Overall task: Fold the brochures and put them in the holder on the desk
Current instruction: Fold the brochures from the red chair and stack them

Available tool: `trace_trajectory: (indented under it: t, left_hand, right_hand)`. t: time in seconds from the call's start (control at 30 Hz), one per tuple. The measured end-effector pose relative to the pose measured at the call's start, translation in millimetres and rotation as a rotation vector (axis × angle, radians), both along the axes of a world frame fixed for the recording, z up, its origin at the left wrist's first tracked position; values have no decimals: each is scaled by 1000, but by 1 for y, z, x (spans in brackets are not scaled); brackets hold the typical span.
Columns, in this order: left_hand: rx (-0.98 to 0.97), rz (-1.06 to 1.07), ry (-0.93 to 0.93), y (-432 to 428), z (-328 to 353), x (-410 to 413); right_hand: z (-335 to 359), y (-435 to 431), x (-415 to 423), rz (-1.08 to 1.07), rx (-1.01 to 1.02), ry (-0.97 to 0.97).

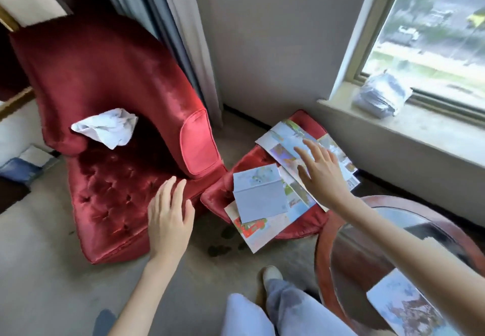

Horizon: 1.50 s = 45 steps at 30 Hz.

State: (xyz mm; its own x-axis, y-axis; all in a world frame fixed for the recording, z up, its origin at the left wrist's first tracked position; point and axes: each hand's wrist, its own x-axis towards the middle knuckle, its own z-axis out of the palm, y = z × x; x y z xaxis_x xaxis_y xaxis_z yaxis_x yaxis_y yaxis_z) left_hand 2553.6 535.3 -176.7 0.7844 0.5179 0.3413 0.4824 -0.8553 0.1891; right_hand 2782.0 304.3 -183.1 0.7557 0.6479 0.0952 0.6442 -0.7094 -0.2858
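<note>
Several colourful brochures (pixel 286 136) lie spread over a red footstool (pixel 307 228) right of centre. One folded brochure (pixel 259 194) lies pale side up on top of the pile. My right hand (pixel 321 173) reaches over the spread sheets with straight fingers, just above or touching them. My left hand (pixel 169 215) hovers with relaxed fingers in front of the red armchair and holds nothing. Another folded brochure (pixel 404 307) rests on the round glass table at the lower right. No holder is in sight.
A red velvet armchair (pixel 110 115) with a crumpled white paper (pixel 107 127) on its seat fills the left. The round glass table with a red rim (pixel 325 230) stands at the lower right. A wrapped bundle (pixel 380 97) sits on the window sill. My legs show at the bottom.
</note>
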Motion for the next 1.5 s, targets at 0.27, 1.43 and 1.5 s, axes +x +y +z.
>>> trace_trajectory:
  t: [0.27,1.43,1.5]
  left_hand:
    - [-72,-340,86,73,-74,81]
    - [-252,-753,658,83,-398,206]
    - [-248,-762,616,81,-398,204]
  right_hand:
    - [-66,29,13,-219,-156,89]
    - [-375,101,92,136,-586,317]
    - [-375,100,90,118,-564,298]
